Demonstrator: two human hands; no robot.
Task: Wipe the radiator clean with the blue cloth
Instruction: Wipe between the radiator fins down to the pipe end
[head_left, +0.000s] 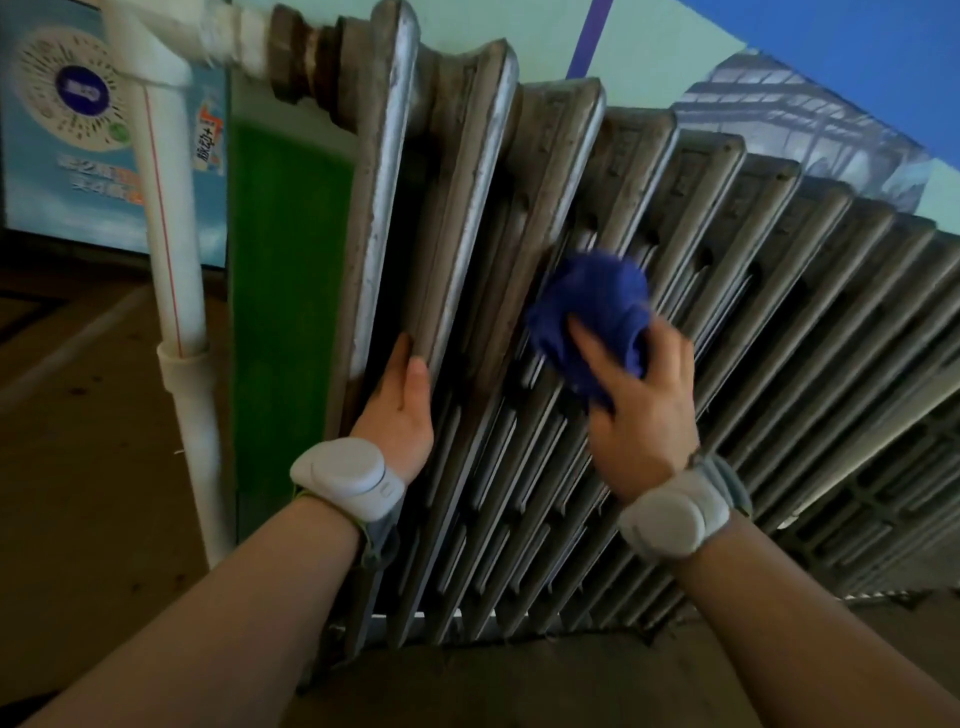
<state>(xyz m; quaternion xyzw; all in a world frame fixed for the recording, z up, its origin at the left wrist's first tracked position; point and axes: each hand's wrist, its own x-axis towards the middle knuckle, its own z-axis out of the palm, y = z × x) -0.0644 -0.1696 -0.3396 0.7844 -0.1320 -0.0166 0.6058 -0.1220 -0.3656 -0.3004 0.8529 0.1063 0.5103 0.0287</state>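
A grey, dusty cast-iron radiator (753, 291) with several tall fins fills the middle and right of the head view. My right hand (641, 410) grips a bunched blue cloth (587, 304) and holds it against the front of the third and fourth fins from the left, about mid-height. The cloth looks blurred. My left hand (400, 410) rests on the left end of the radiator, its fingers tucked into the gap between the first two fins and its thumb lying along the second fin's edge.
A white pipe (171, 260) runs down just left of the radiator and joins its rusty top corner (301, 57). Behind are a green panel (285, 260), a poster (67, 130) and a pale green wall. Brown floor (93, 493) lies to the left and below.
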